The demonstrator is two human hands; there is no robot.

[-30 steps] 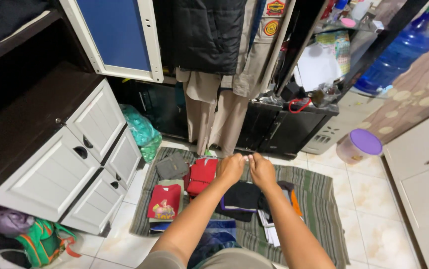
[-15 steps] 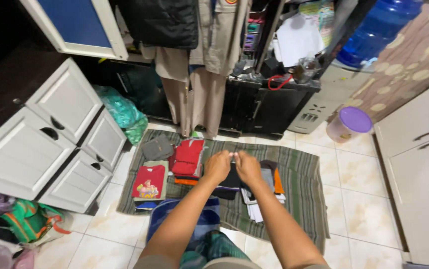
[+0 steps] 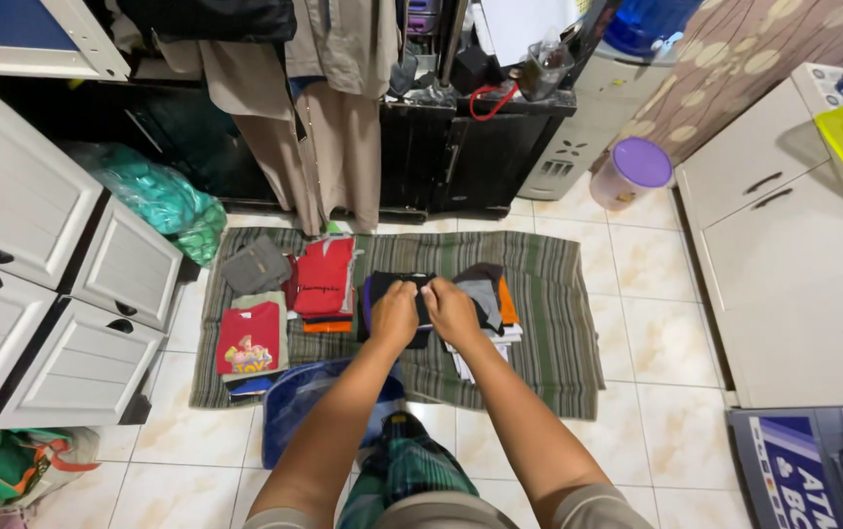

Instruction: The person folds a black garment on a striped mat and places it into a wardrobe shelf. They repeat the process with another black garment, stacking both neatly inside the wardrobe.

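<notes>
Head view: looking straight down at the floor, both forearms reaching forward over a mat.
Left hand [image 3: 394, 315]: palm down, fingers curled onto the black garment [image 3: 397, 289]; pressing or pinching its near edge, cannot tell which.
Right hand [image 3: 453, 312]: palm down just beside the left hand, fingers bent onto the same garment's right part; grip not clear.
Black garment: folded, lying flat near the middle of the striped mat [image 3: 549, 323], on top of a small stack.
Right of it: grey fold [image 3: 483, 294] with an orange piece [image 3: 506, 302] beside it, white items showing under that pile at its near edge.
Left of it: red stack [image 3: 324, 277], touching or almost touching the black garment's pile.
Further left: red shirt [image 3: 249, 340] with a printed picture, lying flat on a pale fold; grey fold [image 3: 256, 265] at the mat's far left corner.
Near edge of mat: blue cloth [image 3: 294, 407], partly under the left forearm.
Lap: green plaid fabric [image 3: 407, 468] between the arms.
Surroundings: white drawers [image 3: 49, 294] at left; green bag [image 3: 162, 196] on the floor behind the mat; beige trousers [image 3: 318, 127] hanging above; purple-lidded tub [image 3: 632, 171] on the tiles at right; white cabinet [image 3: 794, 255] far right.
</notes>
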